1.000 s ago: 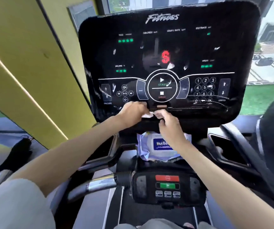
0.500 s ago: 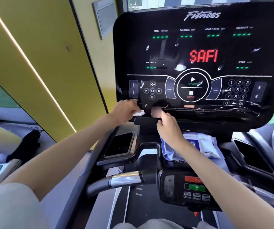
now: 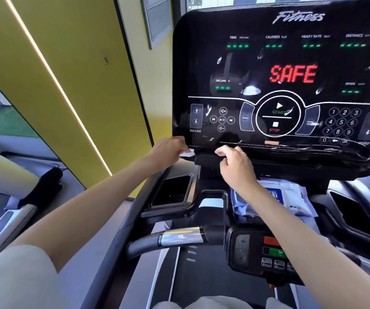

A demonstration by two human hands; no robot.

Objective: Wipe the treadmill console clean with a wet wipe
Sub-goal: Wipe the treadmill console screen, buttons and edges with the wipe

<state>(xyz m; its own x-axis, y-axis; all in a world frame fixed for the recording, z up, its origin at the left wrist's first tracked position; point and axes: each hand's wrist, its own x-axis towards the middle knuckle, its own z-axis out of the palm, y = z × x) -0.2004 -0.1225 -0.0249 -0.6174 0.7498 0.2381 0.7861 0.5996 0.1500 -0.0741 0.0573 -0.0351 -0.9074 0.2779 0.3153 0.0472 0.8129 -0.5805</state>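
Pinching the wet wipe [image 3: 187, 153] in your left hand [image 3: 170, 150], you press it on the lower left edge of the console [image 3: 291, 85]; your right hand [image 3: 235, 166] is curled on the ledge, empty I think. Careful: rubbing upward could press the INCLINE buttons [image 3: 196, 116]. To the right, the lower edge is free for wiping.

A gym: a treadmill console [image 3: 277, 85] branded "Fitness" with lit readouts, a chrome-banded handlebar [image 3: 175, 239], and a neighbouring treadmill [image 3: 5, 219] beside the yellow wall [image 3: 72, 85].
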